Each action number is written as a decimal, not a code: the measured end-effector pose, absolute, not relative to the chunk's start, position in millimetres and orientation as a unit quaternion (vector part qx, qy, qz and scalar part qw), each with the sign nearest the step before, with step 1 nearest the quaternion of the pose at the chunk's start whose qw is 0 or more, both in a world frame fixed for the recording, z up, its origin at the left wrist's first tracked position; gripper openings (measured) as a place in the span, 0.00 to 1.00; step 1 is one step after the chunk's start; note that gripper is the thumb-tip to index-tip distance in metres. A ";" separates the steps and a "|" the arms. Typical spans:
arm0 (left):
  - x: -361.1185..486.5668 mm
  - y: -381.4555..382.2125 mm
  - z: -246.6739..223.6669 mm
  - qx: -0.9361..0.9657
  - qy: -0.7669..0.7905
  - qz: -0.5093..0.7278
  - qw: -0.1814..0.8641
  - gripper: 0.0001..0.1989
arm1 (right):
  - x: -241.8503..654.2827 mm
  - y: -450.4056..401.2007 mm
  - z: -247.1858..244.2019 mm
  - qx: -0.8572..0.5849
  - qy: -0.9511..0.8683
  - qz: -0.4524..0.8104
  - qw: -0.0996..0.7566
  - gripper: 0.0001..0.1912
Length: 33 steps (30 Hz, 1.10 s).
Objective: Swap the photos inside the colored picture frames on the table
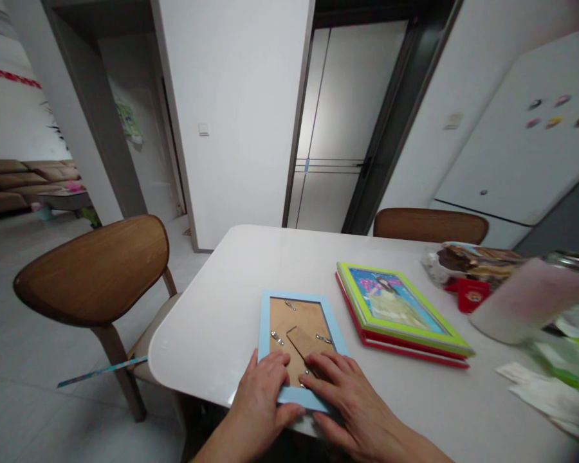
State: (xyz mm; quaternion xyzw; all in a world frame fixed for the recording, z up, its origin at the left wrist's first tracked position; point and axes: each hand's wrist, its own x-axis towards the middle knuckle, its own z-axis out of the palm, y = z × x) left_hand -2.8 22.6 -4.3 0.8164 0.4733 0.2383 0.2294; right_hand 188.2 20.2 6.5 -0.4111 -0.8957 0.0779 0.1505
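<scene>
A light blue picture frame (265, 321) lies back side up on the table near its front edge. Its brown backing board (282, 318) carries several metal turn clips and a thin cut outline in the middle. My left hand (263, 392) grips the frame's lower left corner, with fingers curled over the side and the thumb along the near edge. At the lower right, my right hand (350, 399) holds the near edge, its thumb below and its fingertips on the backing beside a small clip. The fingers partly hide that clip and the lower board.
Right of the frame, a stack of green and red picture frames (400, 305) lies on the white table (212, 302). Farther right stand a pinkish-white jar (525, 302), a red packet (473, 294) and crumpled tissues (545, 392). A wooden chair (101, 270) is at the left.
</scene>
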 end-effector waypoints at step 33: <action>-8.2 22.6 -14.2 0.809 0.466 0.263 0.243 0.16 | 147.8 149.7 -10.8 -0.646 -0.731 0.073 0.206 0.11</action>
